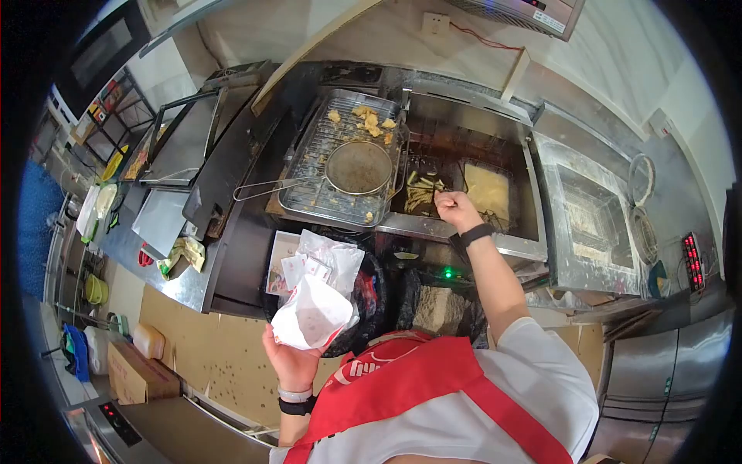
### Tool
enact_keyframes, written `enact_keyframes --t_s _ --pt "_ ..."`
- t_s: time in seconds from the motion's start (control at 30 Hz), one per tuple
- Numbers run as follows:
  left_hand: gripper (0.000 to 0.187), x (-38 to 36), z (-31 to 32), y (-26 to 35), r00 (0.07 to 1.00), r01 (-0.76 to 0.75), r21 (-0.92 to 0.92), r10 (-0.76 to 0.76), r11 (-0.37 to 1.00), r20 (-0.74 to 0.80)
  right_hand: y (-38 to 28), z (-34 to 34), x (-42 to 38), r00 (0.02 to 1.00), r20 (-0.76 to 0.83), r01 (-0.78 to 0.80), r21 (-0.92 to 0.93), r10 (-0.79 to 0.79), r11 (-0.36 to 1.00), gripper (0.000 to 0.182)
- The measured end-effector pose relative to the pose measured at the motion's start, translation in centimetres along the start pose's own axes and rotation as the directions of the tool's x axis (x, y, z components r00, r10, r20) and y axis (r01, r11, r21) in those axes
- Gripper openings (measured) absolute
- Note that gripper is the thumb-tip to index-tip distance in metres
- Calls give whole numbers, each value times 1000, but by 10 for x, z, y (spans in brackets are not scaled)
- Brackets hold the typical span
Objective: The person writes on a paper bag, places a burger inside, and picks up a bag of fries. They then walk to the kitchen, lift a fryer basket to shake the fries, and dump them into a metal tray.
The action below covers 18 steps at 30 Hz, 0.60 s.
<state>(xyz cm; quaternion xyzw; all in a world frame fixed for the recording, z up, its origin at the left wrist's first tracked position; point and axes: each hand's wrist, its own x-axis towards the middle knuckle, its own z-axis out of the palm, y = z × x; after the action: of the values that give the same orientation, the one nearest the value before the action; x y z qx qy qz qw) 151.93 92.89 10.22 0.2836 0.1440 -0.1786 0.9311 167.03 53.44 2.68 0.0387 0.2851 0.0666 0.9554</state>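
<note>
My left hand (294, 362) grips a white paper bag (313, 315) with red print, its mouth open upward. My right hand (454, 209) is closed over the front of the fryer (495, 246); what it holds is mostly hidden, seemingly a fry basket handle. Pale fries (421, 192) lie in the left fryer basket, just left of my right hand. A yellow block of food or foam (487, 192) shows in the right basket. Left of the fryer, a round mesh strainer (359, 167) rests on a wire rack tray (297, 185) with fried bits (371, 122).
Clear plastic bags (331, 251) lie over a lined bin (371, 309) below the rack. A breading station (587, 216) with wire strainers (643, 232) stands at the right. A steel counter (185, 278) is at the left, a cardboard box (139, 373) on the floor.
</note>
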Motion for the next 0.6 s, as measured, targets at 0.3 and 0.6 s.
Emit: enact_keyframes --t_s 0.3,0.6 --pt "57 20 13 2 990 107 38 -110 994 91 46 3 -101 927 360 241 -355 -106 903 7" --pt "54 31 24 4 972 150 65 -159 987 175 9 -1 -69 990 142 46 -157 -23 987 5"
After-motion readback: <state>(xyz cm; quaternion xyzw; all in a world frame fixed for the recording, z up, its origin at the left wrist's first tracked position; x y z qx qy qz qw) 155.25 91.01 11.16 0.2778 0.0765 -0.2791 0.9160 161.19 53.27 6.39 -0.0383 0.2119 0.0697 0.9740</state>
